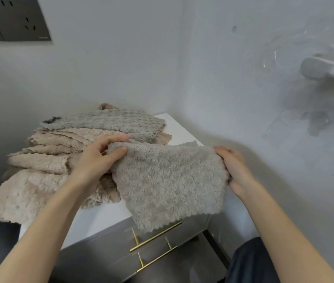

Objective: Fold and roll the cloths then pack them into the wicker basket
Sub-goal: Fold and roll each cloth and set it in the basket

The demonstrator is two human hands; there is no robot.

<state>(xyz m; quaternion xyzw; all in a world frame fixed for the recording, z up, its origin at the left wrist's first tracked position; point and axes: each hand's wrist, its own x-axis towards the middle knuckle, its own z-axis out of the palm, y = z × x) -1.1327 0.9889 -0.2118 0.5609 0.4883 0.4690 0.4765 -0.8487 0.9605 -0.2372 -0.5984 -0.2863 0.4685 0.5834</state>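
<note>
While I hold the grey cloth spread out in front of me, it hangs above the front right part of the white cabinet top, its scalloped lower edge dropping over the brass handles of the drawers. My left hand pinches the cloth's upper left corner, thumb under and fingers curled over the top. My right hand grips the right edge, its fingers wrapped round the bunched fabric. Just behind my left hand lies a loose pile of beige cloths, overlapping one another and spilling off the cabinet's left side. A folded grey cloth rests on top of that pile, near the wall. High on the wall to the left sits a dark socket panel.
</note>
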